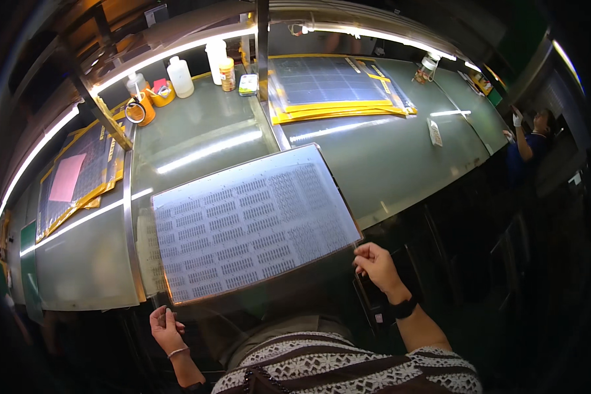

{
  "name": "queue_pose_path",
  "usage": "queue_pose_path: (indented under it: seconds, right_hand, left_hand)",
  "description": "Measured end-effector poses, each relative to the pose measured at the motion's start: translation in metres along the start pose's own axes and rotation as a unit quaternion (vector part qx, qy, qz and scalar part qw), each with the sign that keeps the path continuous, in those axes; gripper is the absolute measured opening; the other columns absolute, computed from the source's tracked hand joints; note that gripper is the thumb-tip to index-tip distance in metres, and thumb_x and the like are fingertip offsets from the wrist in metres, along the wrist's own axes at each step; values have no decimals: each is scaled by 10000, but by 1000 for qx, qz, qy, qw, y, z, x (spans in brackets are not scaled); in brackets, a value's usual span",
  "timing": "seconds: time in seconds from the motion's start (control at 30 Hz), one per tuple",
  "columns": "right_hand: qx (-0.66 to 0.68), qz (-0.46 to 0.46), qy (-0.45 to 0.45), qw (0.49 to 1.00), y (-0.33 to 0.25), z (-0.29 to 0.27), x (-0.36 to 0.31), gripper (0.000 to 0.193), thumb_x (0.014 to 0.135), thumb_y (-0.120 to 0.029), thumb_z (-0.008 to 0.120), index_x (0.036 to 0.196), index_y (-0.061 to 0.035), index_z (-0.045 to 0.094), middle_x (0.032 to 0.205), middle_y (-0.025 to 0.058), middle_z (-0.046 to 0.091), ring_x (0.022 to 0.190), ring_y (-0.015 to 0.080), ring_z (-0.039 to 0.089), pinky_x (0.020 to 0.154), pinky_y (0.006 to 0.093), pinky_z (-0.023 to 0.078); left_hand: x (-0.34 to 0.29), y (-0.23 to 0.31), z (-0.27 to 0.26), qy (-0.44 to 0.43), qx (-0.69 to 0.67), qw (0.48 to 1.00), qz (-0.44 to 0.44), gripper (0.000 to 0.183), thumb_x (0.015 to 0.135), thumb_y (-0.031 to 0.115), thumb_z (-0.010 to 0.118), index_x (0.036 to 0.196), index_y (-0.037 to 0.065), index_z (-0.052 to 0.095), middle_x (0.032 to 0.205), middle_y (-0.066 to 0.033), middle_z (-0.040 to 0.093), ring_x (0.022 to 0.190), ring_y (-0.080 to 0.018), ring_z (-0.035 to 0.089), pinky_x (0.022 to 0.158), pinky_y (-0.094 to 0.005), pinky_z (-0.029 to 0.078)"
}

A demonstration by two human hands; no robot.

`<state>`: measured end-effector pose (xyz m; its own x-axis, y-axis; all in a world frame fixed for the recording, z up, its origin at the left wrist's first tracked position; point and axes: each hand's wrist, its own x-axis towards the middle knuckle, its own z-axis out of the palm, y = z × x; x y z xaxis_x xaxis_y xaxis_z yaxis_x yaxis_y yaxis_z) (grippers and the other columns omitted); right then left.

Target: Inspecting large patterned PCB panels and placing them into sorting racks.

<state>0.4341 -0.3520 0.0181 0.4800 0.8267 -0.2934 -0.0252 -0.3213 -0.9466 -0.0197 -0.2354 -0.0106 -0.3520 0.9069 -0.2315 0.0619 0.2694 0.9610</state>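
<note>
A large rectangular sheet (253, 223) lies tilted across the near edge of the worktable. It is pale and glossy, with blocks of fine dark marks and a thin copper-coloured rim. At its near right corner my right hand (379, 268) is pinched closed. My left hand (168, 329), also pinched, is at the near left corner. The fingertips sit right at the sheet's edge, and what exactly lies between them is too small to see clearly. A dark band circles my right wrist.
Yellow-edged dark panels (335, 85) lie stacked at the back. More, with a pink sheet (67, 177) on top, lie at the left. White bottles (180, 77) and orange containers (163, 93) line the back. A metal post (262, 52) rises mid-table. Another person (535, 141) is far right.
</note>
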Motion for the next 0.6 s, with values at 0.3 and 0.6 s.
queue_pose_path:
  seconds: [0.3, 0.6]
  right_hand:
    - [-207, -127, 154, 958, 13, -13, 50, 100, 752, -63, 642, 765, -2, 564, 682, 47, 576, 605, 122, 544, 568, 255, 443]
    - [-215, -150, 153, 953, 5, -6, 42, 136, 753, -85, 656, 752, -5, 545, 741, 68, 504, 634, 170, 506, 605, 283, 426]
  left_hand:
    - [1, 6, 31, -37, 8, 998, 58, 236, 878, 46, 532, 1111, 12, 549, 801, -26, 611, 583, -58, 553, 501, -158, 443]
    - [1, 7, 34, -29, 14, 999, 40, 226, 884, 46, 531, 1104, -6, 546, 826, -58, 627, 599, -59, 548, 526, -173, 453]
